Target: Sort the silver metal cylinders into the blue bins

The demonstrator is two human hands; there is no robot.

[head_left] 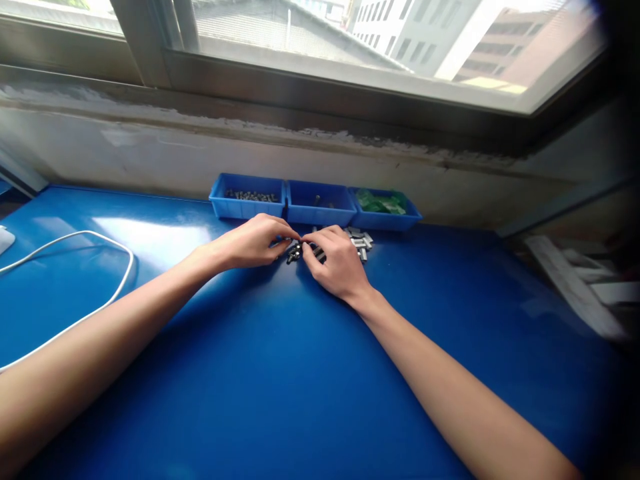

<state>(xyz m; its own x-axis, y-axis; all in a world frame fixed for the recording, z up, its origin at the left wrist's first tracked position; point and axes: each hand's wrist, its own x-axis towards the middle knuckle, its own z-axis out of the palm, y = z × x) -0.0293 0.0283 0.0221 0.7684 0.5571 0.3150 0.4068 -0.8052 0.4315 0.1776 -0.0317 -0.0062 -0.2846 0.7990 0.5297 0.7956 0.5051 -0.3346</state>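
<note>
My left hand (260, 241) and my right hand (337, 261) meet in front of the blue bins, fingertips close together. The fingers of both are pinched, and whatever is between them is too small to make out. Just below the fingertips lies a small pile of dark, shiny metal parts (294, 253). Under my right hand, darker cylindrical pieces (319, 253) show in part. Beside that hand, to its right, silvery short metal pieces (361, 241) are heaped on the blue tabletop (280, 373).
Three joined blue bins stand along the wall: the left bin (250, 211) has many small metal parts, the middle bin (323, 215) a few pieces, the right one green plastic (381, 202). A white cable (123, 280) curves across the left side. Pale boards (570, 287) are at the right.
</note>
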